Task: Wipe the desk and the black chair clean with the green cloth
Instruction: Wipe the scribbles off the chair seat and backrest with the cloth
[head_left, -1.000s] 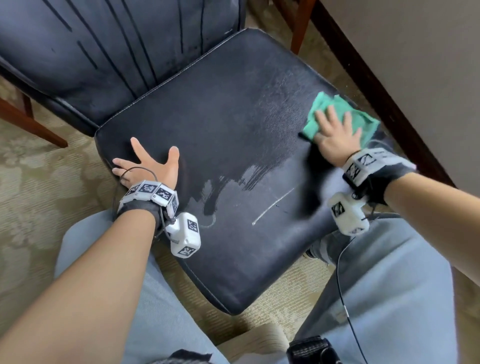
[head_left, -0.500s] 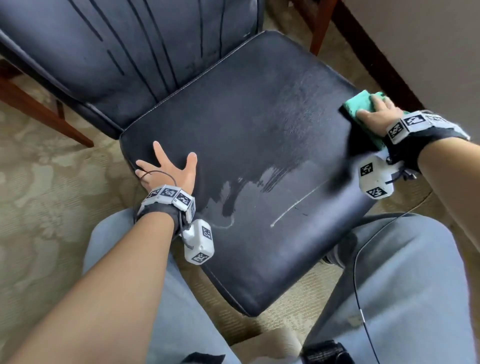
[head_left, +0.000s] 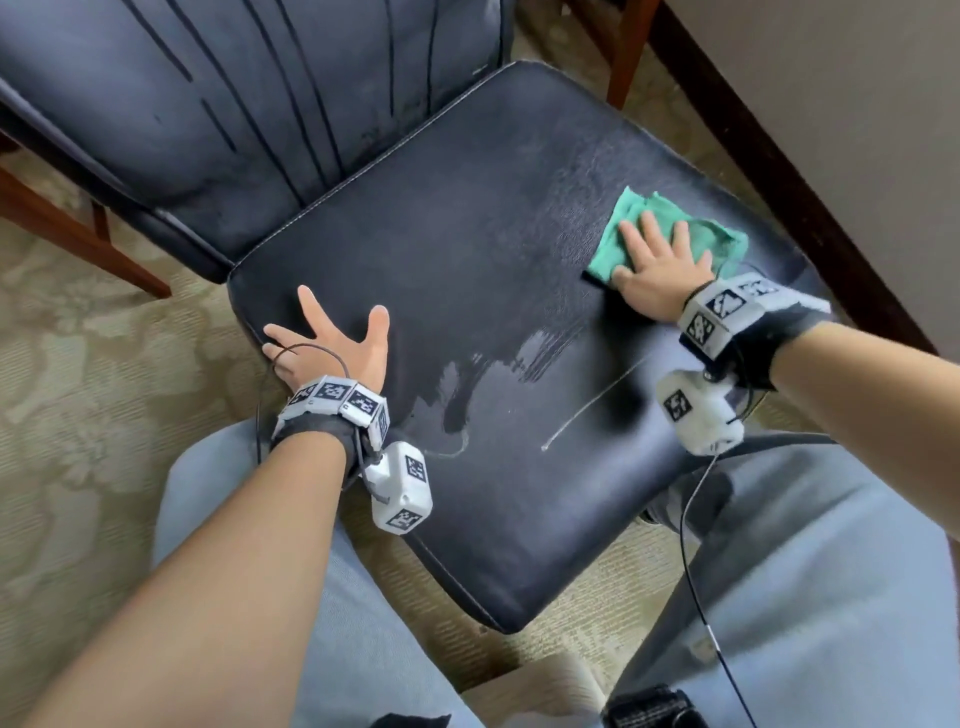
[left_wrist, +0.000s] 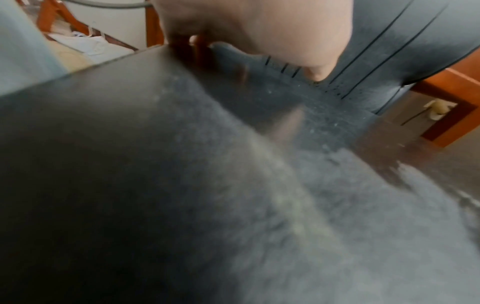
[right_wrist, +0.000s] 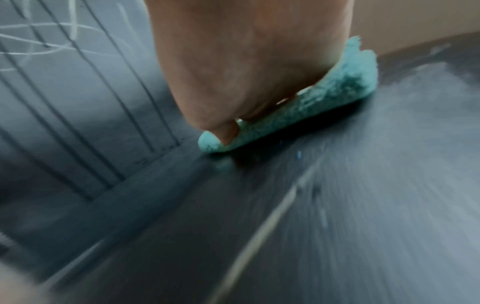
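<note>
The black chair (head_left: 467, 291) is standing on a pale patterned carpet (head_left: 93, 415), its seat tilted like a diamond in the head view with the ribbed backrest rising at 11 o'clock. Lying directly on the seat, the green cloth (head_left: 618, 234) is sitting bunched toward 2 o'clock with the right hand (head_left: 660, 270) pressing flat on it, while the left hand (head_left: 332, 345) is resting flat with fingers spread near the edge at 9 o'clock. A pale streaky smear (head_left: 519, 364) and a thin light line (head_left: 587, 410) are showing on the seat surface around the centre and toward 5 o'clock.
</note>
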